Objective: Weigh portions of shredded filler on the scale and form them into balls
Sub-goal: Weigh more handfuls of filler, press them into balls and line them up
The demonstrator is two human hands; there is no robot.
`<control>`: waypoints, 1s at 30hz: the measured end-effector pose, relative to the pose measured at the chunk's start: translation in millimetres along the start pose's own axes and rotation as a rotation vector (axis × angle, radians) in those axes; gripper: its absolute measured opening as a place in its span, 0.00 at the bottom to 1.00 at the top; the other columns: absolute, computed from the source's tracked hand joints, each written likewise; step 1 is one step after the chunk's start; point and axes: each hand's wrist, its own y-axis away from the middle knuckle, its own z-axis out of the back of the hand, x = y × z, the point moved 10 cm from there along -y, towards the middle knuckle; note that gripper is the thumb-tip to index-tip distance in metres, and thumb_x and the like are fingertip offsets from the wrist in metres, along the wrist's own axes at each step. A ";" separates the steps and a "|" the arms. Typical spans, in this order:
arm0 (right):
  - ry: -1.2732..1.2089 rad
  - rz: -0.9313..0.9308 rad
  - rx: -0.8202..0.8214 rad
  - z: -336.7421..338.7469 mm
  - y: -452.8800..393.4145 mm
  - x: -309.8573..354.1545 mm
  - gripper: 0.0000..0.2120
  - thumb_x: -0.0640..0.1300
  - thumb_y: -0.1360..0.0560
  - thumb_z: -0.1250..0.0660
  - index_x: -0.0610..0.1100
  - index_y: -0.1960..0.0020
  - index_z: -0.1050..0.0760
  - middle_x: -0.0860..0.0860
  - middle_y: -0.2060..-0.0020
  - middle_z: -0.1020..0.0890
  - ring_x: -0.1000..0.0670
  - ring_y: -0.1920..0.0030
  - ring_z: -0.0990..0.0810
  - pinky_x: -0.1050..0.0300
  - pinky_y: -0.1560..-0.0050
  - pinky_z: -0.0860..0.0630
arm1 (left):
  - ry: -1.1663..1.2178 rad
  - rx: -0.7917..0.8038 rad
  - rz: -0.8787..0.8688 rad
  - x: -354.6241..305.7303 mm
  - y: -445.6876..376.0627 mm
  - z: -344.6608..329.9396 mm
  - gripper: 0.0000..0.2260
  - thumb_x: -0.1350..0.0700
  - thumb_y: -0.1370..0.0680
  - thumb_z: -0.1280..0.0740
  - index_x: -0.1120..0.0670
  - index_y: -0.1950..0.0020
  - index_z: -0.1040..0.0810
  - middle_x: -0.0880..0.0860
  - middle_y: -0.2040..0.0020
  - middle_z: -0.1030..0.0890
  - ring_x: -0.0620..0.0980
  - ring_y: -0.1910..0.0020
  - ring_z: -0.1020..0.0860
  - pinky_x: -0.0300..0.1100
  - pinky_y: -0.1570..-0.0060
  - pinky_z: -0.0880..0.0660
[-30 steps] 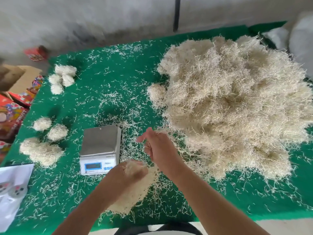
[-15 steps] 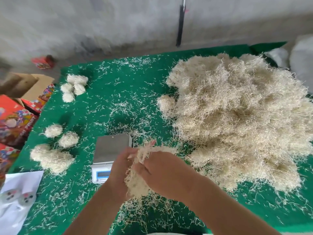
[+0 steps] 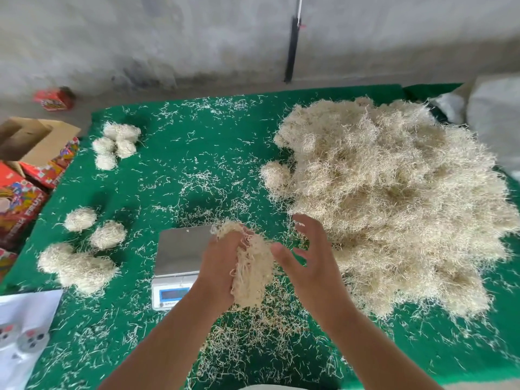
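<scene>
Left hand (image 3: 222,266) grasps a loose wad of filler (image 3: 251,266), fingers curled round it, strands hanging down past the palm. Right hand (image 3: 305,257) is released, fingers spread and relaxed, holding nothing, just right of the wad and not quite touching it as far as I can tell.

Step in hand, my read: a portion is picked and goes to the scale (image 3: 183,249) next. The pan is bare and sits directly left of the left hand, partly under it. To do it well:
- lift the wad fully clear, then drop it centred on the pan so no strands trail onto the green mat (image 3: 197,153)
- take both hands off before reading
- the display (image 3: 173,294) sits below the left wrist; digits unreadable here, probably motion blur
- trim or top up from the big pile (image 3: 394,204), which starts right beside the right hand's fingertips and spreads away to the right
- then cup with both hands and roll tight

Finished balls: 3 lumps in the near group (image 3: 81,246), well left of the left hand past the scale; about 4 in the far group (image 3: 115,144), further out ahead-left. Loose strands litter the mat under both forearms, so stray bits could stick to the portion and skew the weight.
</scene>
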 end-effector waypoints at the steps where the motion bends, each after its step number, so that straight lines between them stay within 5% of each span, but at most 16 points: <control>1: -0.071 0.035 0.047 -13.4 -1.6 7.1 0.38 0.79 0.29 0.36 0.71 0.23 0.42 0.72 0.30 0.32 0.60 0.33 0.24 0.51 0.37 0.22 | 0.020 0.034 -0.005 -4.2 2.1 -9.8 0.10 0.58 0.18 0.38 0.55 0.59 0.27 0.50 0.72 0.24 0.49 0.74 0.24 0.39 0.75 0.26; 3: -0.202 0.105 0.168 -49.1 -1.7 23.2 0.36 0.74 0.25 0.34 0.65 0.21 0.39 0.58 0.31 0.24 0.53 0.34 0.20 0.48 0.41 0.18 | 0.091 0.124 -0.024 -12.8 8.2 -33.5 0.12 0.55 0.16 0.38 0.57 0.58 0.26 0.52 0.69 0.25 0.50 0.71 0.24 0.40 0.73 0.25; 5: -0.282 0.090 0.105 -62.5 -5.5 30.4 0.25 0.74 0.23 0.37 0.64 0.32 0.27 0.53 0.46 0.16 0.51 0.47 0.15 0.52 0.53 0.16 | 0.057 0.158 -0.065 -21.1 10.7 -50.1 0.16 0.46 0.16 0.38 0.56 0.55 0.24 0.51 0.67 0.22 0.51 0.67 0.23 0.44 0.66 0.22; 8: -0.414 -0.008 -0.104 -52.3 -12.8 22.3 0.21 0.74 0.23 0.41 0.58 0.55 0.21 0.53 0.66 0.19 0.52 0.69 0.24 0.60 0.72 0.29 | 0.015 0.153 -0.026 -25.9 14.8 -61.2 0.25 0.32 0.23 0.34 0.54 0.45 0.17 0.52 0.52 0.16 0.53 0.50 0.18 0.57 0.39 0.23; 10: -0.420 -0.045 -0.184 -43.2 -18.4 16.8 0.21 0.66 0.18 0.39 0.53 0.60 0.22 0.52 0.72 0.22 0.51 0.73 0.28 0.58 0.75 0.34 | 0.030 0.210 -0.031 -27.6 13.5 -70.3 0.31 0.26 0.23 0.39 0.50 0.36 0.18 0.50 0.41 0.17 0.50 0.38 0.20 0.59 0.27 0.32; 12: -0.323 -0.089 -0.265 -32.0 -29.0 10.7 0.22 0.58 0.14 0.40 0.47 0.61 0.23 0.50 0.75 0.23 0.51 0.75 0.28 0.58 0.78 0.35 | -0.008 0.210 -0.106 -30.4 14.1 -78.2 0.25 0.26 0.20 0.46 0.41 0.44 0.19 0.41 0.48 0.18 0.36 0.46 0.21 0.50 0.30 0.32; 14: -0.187 -0.141 -0.318 -16.8 -43.7 3.7 0.22 0.53 0.12 0.43 0.43 0.60 0.23 0.52 0.77 0.24 0.53 0.78 0.29 0.63 0.81 0.36 | -0.171 0.166 -0.218 -29.5 16.5 -84.6 0.18 0.35 0.15 0.48 0.38 0.47 0.21 0.37 0.55 0.18 0.29 0.57 0.22 0.39 0.43 0.28; 17: -0.287 -0.367 -0.374 4.6 -59.3 -20.6 0.22 0.57 0.14 0.40 0.40 0.52 0.23 0.48 0.68 0.20 0.51 0.71 0.23 0.57 0.71 0.24 | -0.629 0.151 -0.488 -22.8 27.6 -84.3 0.18 0.43 0.13 0.50 0.50 0.35 0.25 0.48 0.43 0.24 0.33 0.49 0.26 0.33 0.50 0.25; 19: -0.433 -0.498 -0.374 7.1 -57.5 -35.9 0.24 0.61 0.17 0.38 0.39 0.52 0.24 0.48 0.66 0.20 0.50 0.69 0.23 0.52 0.67 0.24 | -0.720 0.106 -0.665 -27.6 39.2 -71.5 0.18 0.39 0.14 0.52 0.44 0.36 0.27 0.42 0.43 0.25 0.33 0.43 0.27 0.27 0.48 0.28; 22: -0.589 -0.532 -0.156 -16.2 -55.5 -34.8 0.30 0.66 0.18 0.40 0.39 0.41 0.19 0.49 0.65 0.15 0.53 0.66 0.17 0.51 0.65 0.20 | -0.780 -0.010 -0.886 -44.0 47.3 -58.6 0.20 0.36 0.14 0.51 0.40 0.29 0.31 0.40 0.32 0.27 0.37 0.30 0.30 0.32 0.32 0.32; 23: -0.714 -0.562 -0.038 -34.4 -50.6 -30.3 0.33 0.70 0.20 0.40 0.42 0.38 0.19 0.44 0.55 0.12 0.47 0.54 0.12 0.44 0.50 0.16 | -0.843 0.001 -0.923 -45.9 46.5 -62.3 0.23 0.34 0.15 0.52 0.40 0.23 0.36 0.42 0.24 0.34 0.39 0.23 0.37 0.38 0.25 0.39; 25: -0.832 -0.618 0.191 -60.2 -37.6 -17.5 0.42 0.78 0.25 0.42 0.43 0.31 0.22 0.39 0.41 0.14 0.38 0.38 0.16 0.38 0.30 0.24 | -1.002 0.019 -0.949 -45.1 40.4 -72.6 0.28 0.32 0.15 0.57 0.41 0.17 0.44 0.45 0.17 0.41 0.43 0.17 0.48 0.45 0.20 0.50; 27: -1.026 -0.688 0.368 -74.7 -23.3 0.1 0.48 0.80 0.28 0.42 0.42 0.28 0.22 0.39 0.35 0.17 0.39 0.33 0.19 0.40 0.26 0.29 | -1.037 -0.042 -1.013 -55.5 38.6 -73.5 0.28 0.36 0.14 0.57 0.45 0.22 0.31 0.47 0.27 0.25 0.49 0.21 0.37 0.57 0.19 0.44; 28: -1.150 -0.671 0.427 -75.6 -21.2 14.2 0.46 0.79 0.26 0.41 0.41 0.29 0.21 0.39 0.34 0.18 0.40 0.32 0.19 0.41 0.26 0.29 | -0.990 -0.093 -1.063 -65.9 39.4 -71.0 0.26 0.38 0.14 0.54 0.47 0.32 0.22 0.47 0.39 0.19 0.50 0.29 0.28 0.58 0.24 0.35; 30: -1.098 -0.536 0.668 -76.3 -16.8 46.5 0.29 0.69 0.24 0.30 0.45 0.38 0.16 0.38 0.45 0.14 0.43 0.37 0.16 0.38 0.29 0.27 | -0.921 -0.180 -1.128 -86.4 39.1 -63.8 0.22 0.40 0.13 0.50 0.47 0.54 0.21 0.43 0.58 0.22 0.48 0.51 0.23 0.53 0.41 0.26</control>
